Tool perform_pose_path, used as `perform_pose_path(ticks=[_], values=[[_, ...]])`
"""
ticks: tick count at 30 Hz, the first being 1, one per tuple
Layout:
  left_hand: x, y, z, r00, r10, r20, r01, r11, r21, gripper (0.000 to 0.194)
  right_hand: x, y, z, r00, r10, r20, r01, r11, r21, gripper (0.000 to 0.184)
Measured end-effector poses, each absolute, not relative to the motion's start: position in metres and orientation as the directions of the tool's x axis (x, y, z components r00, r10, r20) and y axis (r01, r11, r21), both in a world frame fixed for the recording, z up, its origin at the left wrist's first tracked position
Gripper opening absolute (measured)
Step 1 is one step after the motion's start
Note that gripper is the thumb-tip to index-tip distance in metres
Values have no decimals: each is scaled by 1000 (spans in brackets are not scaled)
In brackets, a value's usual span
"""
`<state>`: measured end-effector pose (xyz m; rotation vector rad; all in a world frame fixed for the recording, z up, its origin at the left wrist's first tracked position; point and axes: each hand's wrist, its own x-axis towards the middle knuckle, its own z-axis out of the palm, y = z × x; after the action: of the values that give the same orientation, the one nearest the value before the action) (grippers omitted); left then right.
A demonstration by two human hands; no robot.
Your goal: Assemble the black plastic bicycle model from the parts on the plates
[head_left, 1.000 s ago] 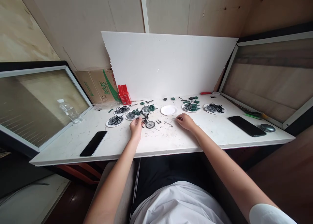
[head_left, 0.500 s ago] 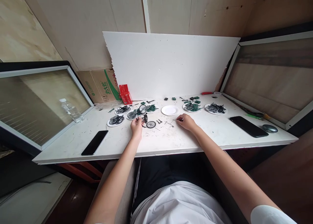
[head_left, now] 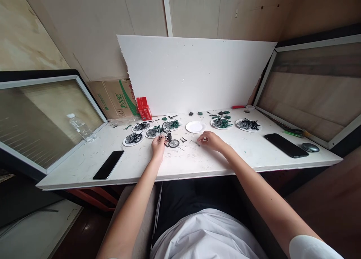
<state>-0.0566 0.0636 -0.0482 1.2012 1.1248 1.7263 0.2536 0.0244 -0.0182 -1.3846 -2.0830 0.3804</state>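
My left hand (head_left: 158, 146) is closed on a dark miniature bicycle (head_left: 169, 137), pinching it between thumb and fingers. One of its spoked wheels points up and away, the other lies low toward the right. My right hand (head_left: 211, 141) reaches down over several thin small parts (head_left: 194, 142) on the white table (head_left: 180, 165). Its thumb and forefinger curl toward each other at the parts; anything between the tips is too small to make out. A small dark fork-shaped part (head_left: 183, 140) lies between the two hands.
Plates of black parts (head_left: 133, 139) and green parts (head_left: 221, 122) line the back, around a bare white plate (head_left: 195, 127). Phones lie left (head_left: 108, 165) and right (head_left: 286, 145), near a silver round object (head_left: 310, 147). A bottle (head_left: 81, 127) and red box (head_left: 144, 108) stand left.
My right hand has shifted a little left, toward the thin parts. The bicycle in my left hand has turned slightly, its upper wheel moving right.
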Motion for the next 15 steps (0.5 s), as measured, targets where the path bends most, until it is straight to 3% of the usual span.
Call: perform_pose_path(ticks=[5, 10, 15], values=[[-56, 63, -48, -229, 935, 271, -123, -304, 945, 42, 248, 21, -15, -374, 877, 301, 706, 480, -521, 20], [-55, 62, -48, -183, 953, 241, -121, -265, 956, 35, 248, 22, -18, -347, 898, 270, 705, 439, -557, 26], [-52, 61, -50, -157, 956, 247, -87, -262, 961, 30, 246, 21, -17, -331, 916, 224, 698, 398, -596, 20]])
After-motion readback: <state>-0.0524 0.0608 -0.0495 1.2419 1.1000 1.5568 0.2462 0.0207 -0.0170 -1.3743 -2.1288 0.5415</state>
